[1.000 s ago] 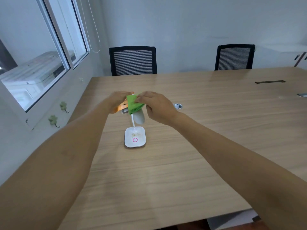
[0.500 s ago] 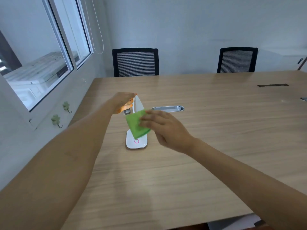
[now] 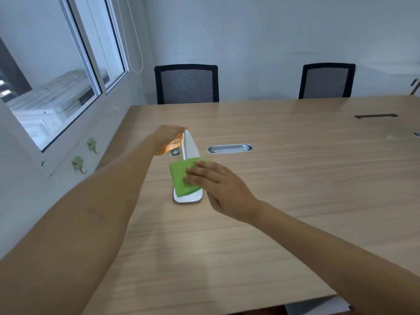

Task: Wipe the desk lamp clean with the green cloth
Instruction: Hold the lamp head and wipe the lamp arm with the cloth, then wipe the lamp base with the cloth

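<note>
A small white desk lamp (image 3: 190, 146) stands on the wooden table (image 3: 284, 201), its head tilted up and its square base toward me. My left hand (image 3: 169, 138) grips the top end of the lamp head, and its fingers glow orange from the light. My right hand (image 3: 213, 181) presses a folded green cloth (image 3: 179, 177) flat against the lower part of the lamp head, just above the base. The cloth hides most of the base and the neck.
A silver oval cable tray (image 3: 230, 148) is set into the table right of the lamp. A dark slot (image 3: 376, 115) lies far right. Two black mesh chairs (image 3: 186, 84) stand behind the table. A window and wall hooks (image 3: 78, 163) are on the left.
My right hand has slid the green cloth down the lamp head from its top end toward the base. My left hand has stayed on the top of the head.
</note>
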The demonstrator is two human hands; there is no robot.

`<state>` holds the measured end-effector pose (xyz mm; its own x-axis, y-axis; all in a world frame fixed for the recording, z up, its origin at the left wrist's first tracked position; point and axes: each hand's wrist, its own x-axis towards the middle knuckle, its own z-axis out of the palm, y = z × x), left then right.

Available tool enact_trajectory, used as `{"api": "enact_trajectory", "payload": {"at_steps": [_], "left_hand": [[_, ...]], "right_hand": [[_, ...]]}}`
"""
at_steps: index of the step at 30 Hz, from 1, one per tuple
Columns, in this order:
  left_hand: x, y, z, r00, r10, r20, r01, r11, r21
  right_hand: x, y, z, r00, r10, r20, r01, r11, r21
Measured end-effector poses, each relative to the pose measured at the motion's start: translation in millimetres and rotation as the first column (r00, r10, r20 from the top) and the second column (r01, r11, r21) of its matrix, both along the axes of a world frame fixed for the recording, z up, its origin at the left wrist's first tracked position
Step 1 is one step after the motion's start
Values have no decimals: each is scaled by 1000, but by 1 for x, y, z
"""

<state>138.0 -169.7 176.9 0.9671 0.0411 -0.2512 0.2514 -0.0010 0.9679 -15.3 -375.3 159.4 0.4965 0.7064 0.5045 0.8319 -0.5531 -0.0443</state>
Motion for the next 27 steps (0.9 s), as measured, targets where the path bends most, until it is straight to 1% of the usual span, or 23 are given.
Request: {"api": "enact_trajectory", "payload": {"at_steps": [2, 4, 6, 9, 13, 18, 20, 22, 25, 26, 27], "left_hand": [[-1, 0, 1, 1000, 1, -7, -1, 1000, -15], [0, 0, 1, 1000, 12, 8, -12, 1000, -12], [0, -1, 2, 1000, 5, 13, -5, 1000, 0], [-1, -2, 3, 1000, -15, 4, 15, 1000, 0], [3, 0, 0, 1000, -11, 16, 11, 1000, 5], [-1, 1, 4, 999, -35, 6, 35, 999, 2], [-1, 2, 4, 999, -35, 13, 35, 999, 8], [-2, 1, 4, 999, -30, 20, 29, 999, 18], [-5, 5, -4, 999, -36, 17, 35, 998, 47], [-8, 9, -11, 999, -44, 18, 42, 995, 91], [-10, 12, -20, 997, -61, 37, 53, 980, 193]], "right_hand": [[-5, -3, -1, 998, 32, 60, -32, 999, 0], [2, -4, 4, 997, -4, 76, 0, 999, 53], [18, -3, 11, 996, -79, 35, 73, 987, 140], [34, 0, 15, 990, -134, -39, 138, 979, 152], [25, 2, 3, 996, -74, -53, 79, 990, 113], [-8, -5, -29, 995, 25, 95, -39, 988, 150], [-20, -6, -48, 986, 81, 148, -101, 986, 133], [-26, -7, -67, 978, 121, 169, -135, 988, 72], [-15, -6, -88, 988, 102, 114, -100, 995, -25], [-9, -5, -93, 994, 78, 74, -76, 996, -41], [-2, -5, -98, 998, 48, 36, -46, 998, -49]]}}
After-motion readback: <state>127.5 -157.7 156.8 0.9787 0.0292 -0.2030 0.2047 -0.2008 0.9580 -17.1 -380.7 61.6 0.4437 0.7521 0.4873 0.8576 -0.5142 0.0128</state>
